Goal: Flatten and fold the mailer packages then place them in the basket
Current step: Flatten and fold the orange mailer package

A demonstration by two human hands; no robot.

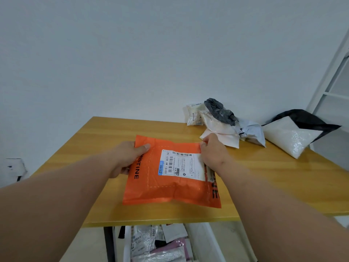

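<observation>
An orange mailer (164,191) with black lettering and a white shipping label (181,164) lies flat on the wooden table (273,178). My left hand (130,157) grips its far left edge, thumb on top. My right hand (213,150) pinches its far right corner near the label. Under the table's front edge, flattened mailers lie in a container (158,244) whose sides I cannot make out.
A heap of crumpled white, grey and black mailers (222,121) sits at the table's far right. A white bubble mailer with a black flap (290,135) lies at the right edge. A white shelf frame (332,82) stands to the right, a white wall behind.
</observation>
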